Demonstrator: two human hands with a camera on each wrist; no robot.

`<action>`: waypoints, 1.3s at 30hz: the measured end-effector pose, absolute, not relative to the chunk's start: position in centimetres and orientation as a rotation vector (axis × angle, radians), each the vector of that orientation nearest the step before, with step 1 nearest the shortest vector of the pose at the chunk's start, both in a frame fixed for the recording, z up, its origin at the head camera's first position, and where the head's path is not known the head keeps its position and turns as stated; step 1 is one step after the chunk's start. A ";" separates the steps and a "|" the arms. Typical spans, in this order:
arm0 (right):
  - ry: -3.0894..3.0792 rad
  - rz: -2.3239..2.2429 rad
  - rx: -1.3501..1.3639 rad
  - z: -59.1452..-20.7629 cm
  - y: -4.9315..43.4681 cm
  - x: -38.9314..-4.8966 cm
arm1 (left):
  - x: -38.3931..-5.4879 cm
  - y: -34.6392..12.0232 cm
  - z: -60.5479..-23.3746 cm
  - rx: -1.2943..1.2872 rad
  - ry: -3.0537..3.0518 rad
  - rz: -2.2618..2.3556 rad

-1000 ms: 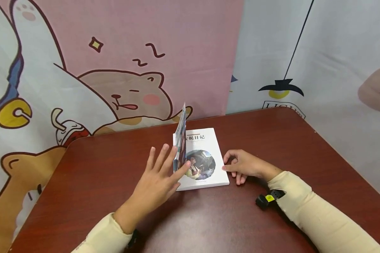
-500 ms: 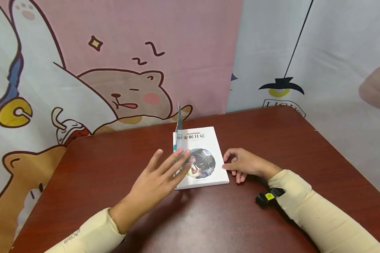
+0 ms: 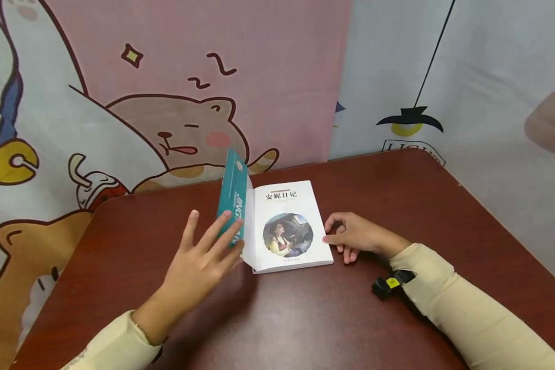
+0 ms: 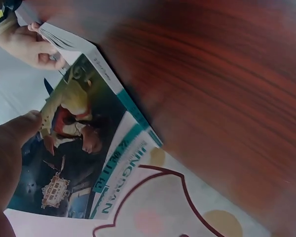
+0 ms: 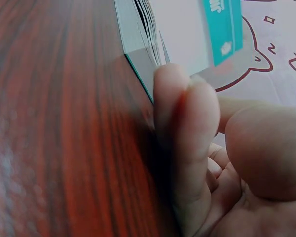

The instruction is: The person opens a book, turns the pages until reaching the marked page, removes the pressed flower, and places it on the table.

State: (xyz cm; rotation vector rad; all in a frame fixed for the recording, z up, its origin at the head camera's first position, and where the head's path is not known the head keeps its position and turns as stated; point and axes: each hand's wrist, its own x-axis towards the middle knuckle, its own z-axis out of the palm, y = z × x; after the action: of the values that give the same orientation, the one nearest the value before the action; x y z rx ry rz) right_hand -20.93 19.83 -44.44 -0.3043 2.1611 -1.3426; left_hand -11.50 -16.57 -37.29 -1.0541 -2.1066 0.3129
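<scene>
A paperback book (image 3: pixel 300 203) lies on the table, its white title page with a round picture facing up. Its front cover (image 3: pixel 231 192) stands raised and leans left, showing a teal inner flap with white lettering. My left hand (image 3: pixel 199 264) has its fingers spread and fairly straight, with fingertips against the flap side of the cover. In the left wrist view the cover's outer picture (image 4: pixel 84 118) shows beside the thumb (image 4: pixel 24 127). My right hand (image 3: pixel 361 236) pinches the book's right edge; its fingertips (image 5: pixel 170 81) are right at the page edges in the right wrist view.
The dark red-brown table (image 3: pixel 296 318) reaches back to a cartoon-printed cloth wall (image 3: pixel 287 77). A black strap device (image 3: pixel 390 283) with a yellow tag is on the right wrist, low over the table. Cream sleeves (image 3: pixel 472 303) cover both forearms.
The cover has swung from nearly upright over to the left, so its teal flap and the whole title page show. My left hand has moved left with it; the right hand has stayed in place.
</scene>
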 end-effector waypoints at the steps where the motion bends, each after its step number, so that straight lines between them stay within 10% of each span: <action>1: 2.164 -1.341 -0.304 -44.4 19.8 -21.0 | -11.6 -16.8 -37.2 -1.061 -2.116 0.298; 39: 2.144 -1.351 -0.304 -44.2 19.8 -20.8 | -12.8 -22.9 -41.4 -1.150 -2.661 0.275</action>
State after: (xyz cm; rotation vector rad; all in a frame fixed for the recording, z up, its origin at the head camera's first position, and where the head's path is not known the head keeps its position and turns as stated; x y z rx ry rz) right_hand -20.78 19.76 -44.25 -0.3040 2.1445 -1.3506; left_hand -12.76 -22.91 -41.40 -1.1501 -2.6613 0.2745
